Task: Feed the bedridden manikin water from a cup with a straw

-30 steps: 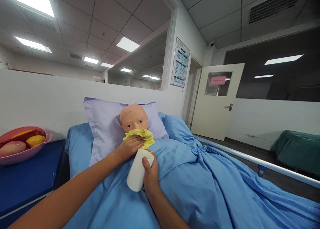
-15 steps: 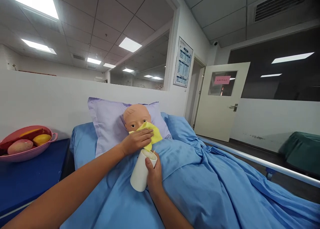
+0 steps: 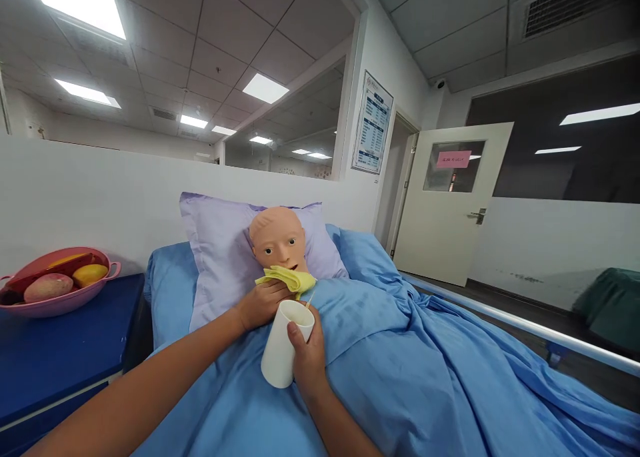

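Observation:
A bald manikin head (image 3: 275, 234) lies on a lilac pillow (image 3: 220, 237), facing me. My left hand (image 3: 265, 304) holds a folded yellow cloth (image 3: 290, 280) just below the manikin's mouth, at the chin; the cloth covers some of my fingers. In my right hand (image 3: 309, 357) is a white cup (image 3: 280, 350), tilted slightly, its wide closed end toward me. A thin pale stick or straw (image 3: 310, 300) shows at the cup's rim. Pale contents seem to be inside, but I cannot tell what they are.
A blue quilt (image 3: 390, 364) covers the bed. On the left, a pink basket (image 3: 65, 304) of fruit stands on a blue cabinet top (image 3: 60, 357). A white bed rail (image 3: 525, 327) runs along the right. Beyond it, a door (image 3: 445, 237) stands ajar.
The yellow cloth and my left hand have moved down from the manikin's nose and mouth to its chin, uncovering most of the face. My right hand still holds the cup in nearly the same place.

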